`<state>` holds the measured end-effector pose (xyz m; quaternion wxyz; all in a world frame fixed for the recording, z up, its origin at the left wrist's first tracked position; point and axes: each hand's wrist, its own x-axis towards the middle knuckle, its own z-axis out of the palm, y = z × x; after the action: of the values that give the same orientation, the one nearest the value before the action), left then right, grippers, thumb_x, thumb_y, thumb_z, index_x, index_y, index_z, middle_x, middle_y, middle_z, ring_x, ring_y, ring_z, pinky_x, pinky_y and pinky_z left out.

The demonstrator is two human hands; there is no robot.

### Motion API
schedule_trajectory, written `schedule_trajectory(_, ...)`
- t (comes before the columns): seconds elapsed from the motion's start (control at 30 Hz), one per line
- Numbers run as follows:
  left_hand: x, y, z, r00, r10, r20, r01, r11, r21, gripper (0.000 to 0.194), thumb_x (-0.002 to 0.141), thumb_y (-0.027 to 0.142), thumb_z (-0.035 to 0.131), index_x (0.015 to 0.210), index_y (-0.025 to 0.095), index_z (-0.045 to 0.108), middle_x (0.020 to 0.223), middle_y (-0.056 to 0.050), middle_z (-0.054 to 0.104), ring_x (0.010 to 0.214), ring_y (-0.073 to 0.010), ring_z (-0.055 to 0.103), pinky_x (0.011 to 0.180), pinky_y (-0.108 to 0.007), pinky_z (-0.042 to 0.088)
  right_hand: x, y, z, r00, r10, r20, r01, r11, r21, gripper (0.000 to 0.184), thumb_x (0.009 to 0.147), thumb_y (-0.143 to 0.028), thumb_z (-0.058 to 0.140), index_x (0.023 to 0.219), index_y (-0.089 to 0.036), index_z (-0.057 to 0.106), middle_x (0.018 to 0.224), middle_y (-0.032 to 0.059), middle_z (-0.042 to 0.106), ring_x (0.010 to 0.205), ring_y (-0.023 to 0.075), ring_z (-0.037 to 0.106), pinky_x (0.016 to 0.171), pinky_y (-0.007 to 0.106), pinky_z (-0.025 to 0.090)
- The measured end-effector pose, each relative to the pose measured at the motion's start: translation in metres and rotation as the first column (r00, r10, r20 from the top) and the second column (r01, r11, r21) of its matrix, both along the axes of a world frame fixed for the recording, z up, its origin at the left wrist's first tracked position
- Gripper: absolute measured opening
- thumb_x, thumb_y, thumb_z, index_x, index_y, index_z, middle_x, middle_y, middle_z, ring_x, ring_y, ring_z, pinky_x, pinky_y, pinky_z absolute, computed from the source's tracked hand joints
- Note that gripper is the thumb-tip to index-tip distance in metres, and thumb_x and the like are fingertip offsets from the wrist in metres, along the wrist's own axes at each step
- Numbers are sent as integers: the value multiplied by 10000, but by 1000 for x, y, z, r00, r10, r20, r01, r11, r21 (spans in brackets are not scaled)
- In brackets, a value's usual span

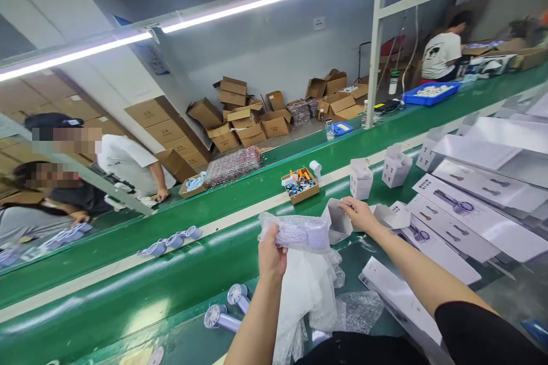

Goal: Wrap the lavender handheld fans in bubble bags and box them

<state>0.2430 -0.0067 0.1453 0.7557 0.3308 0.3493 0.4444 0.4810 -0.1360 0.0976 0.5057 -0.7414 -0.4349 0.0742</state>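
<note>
My left hand is closed around a lilac handheld fan wrapped in a clear bubble bag, lying level in front of me. To its right, my right hand pinches the rim of a white carton, whose open mouth faces the wrapped fan. The fan's right end is at the carton's mouth; whether any of it is inside I cannot tell. Below my hands lies a pile of white bubble bags. Two unwrapped lilac fans rest left of my left forearm.
Flat printed cartons are stacked at the right. Two opened white cartons stand near a small cardboard box of mixed parts. Several fans lie on the green conveyor. Co-workers sit across the line, beside a metal post.
</note>
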Motion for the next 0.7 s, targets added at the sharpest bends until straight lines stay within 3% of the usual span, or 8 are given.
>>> schedule_trajectory(0.23,42,22,-18,989,146,16,-145,988,-45,288,661,338,738,850,149,631,692,-5,639,626,-126,623,507,-187,461,42,97,-20,955,290,-54,-294,951,-93,184,787,-347,525,762,-207,643,771,24,653,753,196,561,742,311,424)
schedule_trajectory(0.33,75,28,-30,988,152,16,-151,988,-39,355,651,360,750,906,145,627,765,-29,652,636,-129,620,488,-188,460,52,114,-40,921,360,-151,-380,915,-138,150,740,-270,544,812,-205,658,806,32,677,802,208,582,762,317,447)
schedule_trajectory(0.4,93,31,-42,991,126,-40,-126,992,7,426,631,387,764,948,145,613,824,-43,650,658,-142,618,473,-198,463,58,117,-55,899,372,-231,-413,895,-166,220,739,-248,528,911,-201,657,894,47,690,888,217,595,793,313,456)
schedule_trajectory(0.5,106,28,-62,965,124,-233,-81,980,183,473,657,441,735,1002,153,586,893,-63,632,746,-182,618,510,-246,501,67,115,-70,876,335,-346,-424,877,-224,298,800,-279,437,1013,-212,635,992,52,682,947,211,599,792,305,472)
schedule_trajectory(0.57,107,22,-73,882,202,-425,-12,912,410,404,736,435,663,1023,164,578,921,-77,624,811,-203,613,588,-288,525,73,114,-74,858,304,-415,-436,857,-275,316,821,-314,412,1041,-235,625,983,41,682,872,198,614,701,292,496)
schedule_trajectory(0.6,108,19,-75,812,262,-521,70,843,533,341,776,401,625,1022,169,579,935,-86,623,845,-212,608,647,-312,529,76,114,-75,848,290,-444,-445,844,-299,313,817,-318,421,1047,-242,620,958,35,684,817,187,617,644,276,497)
schedule_trajectory(0.67,115,13,-72,623,382,-682,343,650,678,219,810,280,572,998,168,580,962,-109,619,915,-231,591,773,-354,505,81,113,-75,833,265,-485,-457,824,-334,305,805,-291,433,1052,-242,605,916,24,680,746,160,609,570,236,480)
schedule_trajectory(0.7,122,11,-67,512,431,-743,495,559,665,191,797,217,565,980,162,577,971,-121,616,943,-243,582,814,-366,486,83,111,-75,830,256,-496,-458,820,-343,300,804,-271,425,1046,-236,597,906,20,676,737,150,604,557,220,471)
